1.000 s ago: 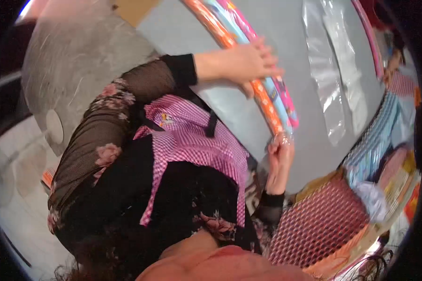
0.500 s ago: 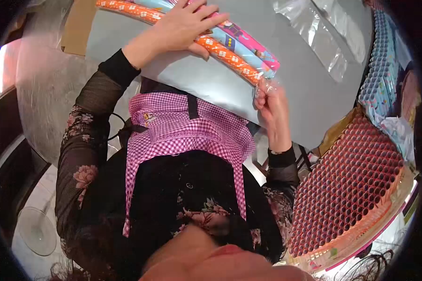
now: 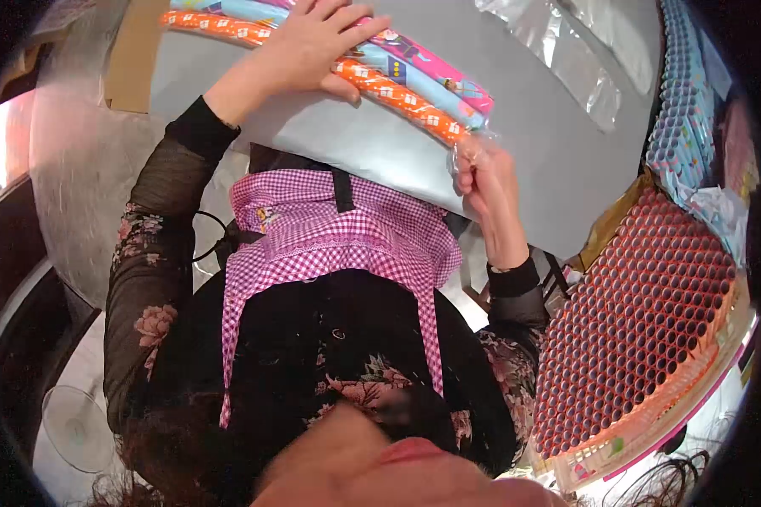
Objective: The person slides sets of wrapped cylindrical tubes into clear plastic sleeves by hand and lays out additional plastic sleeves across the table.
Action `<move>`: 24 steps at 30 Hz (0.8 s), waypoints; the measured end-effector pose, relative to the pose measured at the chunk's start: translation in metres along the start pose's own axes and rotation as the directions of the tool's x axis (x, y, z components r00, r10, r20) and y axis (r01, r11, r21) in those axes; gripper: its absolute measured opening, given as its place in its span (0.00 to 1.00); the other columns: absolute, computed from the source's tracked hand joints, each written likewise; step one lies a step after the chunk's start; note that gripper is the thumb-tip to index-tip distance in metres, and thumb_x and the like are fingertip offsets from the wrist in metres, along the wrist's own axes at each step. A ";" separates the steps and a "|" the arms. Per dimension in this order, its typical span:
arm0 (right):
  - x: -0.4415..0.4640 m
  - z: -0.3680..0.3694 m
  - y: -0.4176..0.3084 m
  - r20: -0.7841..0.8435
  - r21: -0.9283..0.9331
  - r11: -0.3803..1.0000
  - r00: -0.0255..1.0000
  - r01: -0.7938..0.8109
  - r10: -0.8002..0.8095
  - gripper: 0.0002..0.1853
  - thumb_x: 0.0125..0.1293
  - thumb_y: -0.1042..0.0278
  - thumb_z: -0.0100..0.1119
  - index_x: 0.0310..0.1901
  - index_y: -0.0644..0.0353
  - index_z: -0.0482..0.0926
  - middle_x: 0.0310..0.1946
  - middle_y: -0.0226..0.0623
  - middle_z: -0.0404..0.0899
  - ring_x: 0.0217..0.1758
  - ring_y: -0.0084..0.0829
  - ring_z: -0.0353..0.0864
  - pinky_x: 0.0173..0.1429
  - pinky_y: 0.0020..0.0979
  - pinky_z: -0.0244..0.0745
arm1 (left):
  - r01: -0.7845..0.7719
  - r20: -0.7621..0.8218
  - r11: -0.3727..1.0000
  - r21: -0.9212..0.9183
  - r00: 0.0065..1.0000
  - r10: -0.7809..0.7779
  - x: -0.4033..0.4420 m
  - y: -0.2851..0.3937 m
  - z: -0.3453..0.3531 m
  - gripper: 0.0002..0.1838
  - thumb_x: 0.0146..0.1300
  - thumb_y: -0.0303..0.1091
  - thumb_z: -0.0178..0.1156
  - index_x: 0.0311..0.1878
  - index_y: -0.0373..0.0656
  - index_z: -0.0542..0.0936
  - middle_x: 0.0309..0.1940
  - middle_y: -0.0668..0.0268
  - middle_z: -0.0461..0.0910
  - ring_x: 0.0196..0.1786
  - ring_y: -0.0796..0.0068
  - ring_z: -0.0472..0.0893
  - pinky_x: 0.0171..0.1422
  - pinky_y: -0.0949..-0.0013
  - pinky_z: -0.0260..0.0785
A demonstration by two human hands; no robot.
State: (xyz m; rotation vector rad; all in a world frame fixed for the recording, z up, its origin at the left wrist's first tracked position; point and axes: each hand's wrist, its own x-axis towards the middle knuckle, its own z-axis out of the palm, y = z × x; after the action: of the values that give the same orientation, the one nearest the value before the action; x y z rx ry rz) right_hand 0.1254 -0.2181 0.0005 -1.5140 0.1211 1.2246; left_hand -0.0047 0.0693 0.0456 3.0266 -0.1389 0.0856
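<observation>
Three wrapping paper rolls lie side by side on the grey table (image 3: 558, 169), sheathed in clear plastic. Nearest me is an orange roll (image 3: 406, 101) with white gift prints, then a light blue roll (image 3: 427, 87), then a pink roll (image 3: 440, 68). My left hand (image 3: 309, 46) rests across the rolls with its fingers spread, holding nothing. At the rolls' right end, my right hand (image 3: 489, 173) is closed in a pinch on the clear plastic wrap (image 3: 458, 156) that extends past the orange roll.
Clear plastic sleeves (image 3: 566, 59) lie at the table's far right. Many rolls stand on end in a large orange bundle (image 3: 634, 321) to the right, with a blue bundle (image 3: 689, 93) behind it. Brown cardboard (image 3: 131, 63) is at the far left.
The whole view has shifted slightly, the rolls and both hands appearing a little further left. The left hand stays spread on the rolls and the right keeps its pinch on the plastic end.
</observation>
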 end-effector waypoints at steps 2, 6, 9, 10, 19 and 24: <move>0.001 0.002 0.001 -0.019 -0.027 1.000 1.000 0.016 -0.016 0.11 0.66 0.67 0.60 0.27 0.58 0.71 0.17 0.26 0.66 0.14 0.18 0.62 0.16 0.22 0.56 | 0.009 -0.001 1.000 0.001 1.000 -0.009 0.000 0.000 -0.003 0.51 0.44 0.68 0.67 0.65 0.39 0.68 0.57 0.53 0.71 0.63 0.50 0.67 0.70 0.47 0.54; 0.006 -0.004 -0.001 0.020 0.093 0.992 0.997 -0.081 0.079 0.10 0.66 0.69 0.58 0.28 0.56 0.70 0.17 0.25 0.66 0.13 0.17 0.60 0.15 0.22 0.53 | 0.005 0.003 1.000 -0.013 1.000 -0.005 -0.003 -0.003 0.002 0.51 0.44 0.68 0.67 0.65 0.39 0.69 0.56 0.53 0.72 0.62 0.51 0.68 0.68 0.47 0.55; 0.007 -0.003 -0.005 0.048 0.107 0.987 0.992 -0.118 0.113 0.09 0.67 0.71 0.54 0.28 0.55 0.69 0.17 0.23 0.63 0.14 0.16 0.58 0.16 0.21 0.52 | -0.008 -0.013 1.000 0.004 1.000 0.009 -0.004 -0.003 -0.002 0.52 0.43 0.69 0.67 0.65 0.39 0.69 0.57 0.53 0.72 0.61 0.51 0.69 0.67 0.47 0.56; 0.006 -0.004 -0.004 0.060 0.098 0.988 0.992 -0.117 0.111 0.09 0.67 0.71 0.54 0.28 0.55 0.69 0.17 0.23 0.63 0.14 0.16 0.58 0.16 0.21 0.52 | 0.004 -0.014 1.000 0.012 1.000 -0.004 -0.004 -0.004 0.010 0.52 0.43 0.69 0.67 0.65 0.39 0.69 0.57 0.53 0.72 0.61 0.51 0.69 0.67 0.47 0.56; 0.014 -0.008 -0.002 0.123 0.239 0.954 0.980 -0.180 0.155 0.10 0.66 0.69 0.58 0.29 0.52 0.68 0.17 0.21 0.62 0.13 0.15 0.55 0.16 0.20 0.49 | 0.057 -0.007 0.995 -0.087 0.998 -0.058 -0.011 -0.009 0.026 0.57 0.34 0.67 0.71 0.68 0.47 0.67 0.58 0.59 0.72 0.63 0.53 0.69 0.71 0.45 0.53; 0.020 -0.012 -0.008 0.122 0.302 0.894 0.944 -0.331 0.308 0.08 0.72 0.68 0.52 0.33 0.53 0.69 0.17 0.20 0.61 0.14 0.15 0.56 0.15 0.20 0.48 | 0.063 -0.063 0.995 -0.082 0.996 -0.068 -0.015 -0.010 0.028 0.56 0.34 0.67 0.71 0.68 0.46 0.68 0.55 0.61 0.72 0.62 0.55 0.70 0.71 0.45 0.53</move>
State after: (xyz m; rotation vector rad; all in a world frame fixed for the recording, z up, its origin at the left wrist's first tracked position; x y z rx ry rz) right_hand 0.1471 -0.2146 -0.0108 -1.1935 0.5156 1.4396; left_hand -0.0176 0.0776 0.0160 2.9413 -0.0359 0.1697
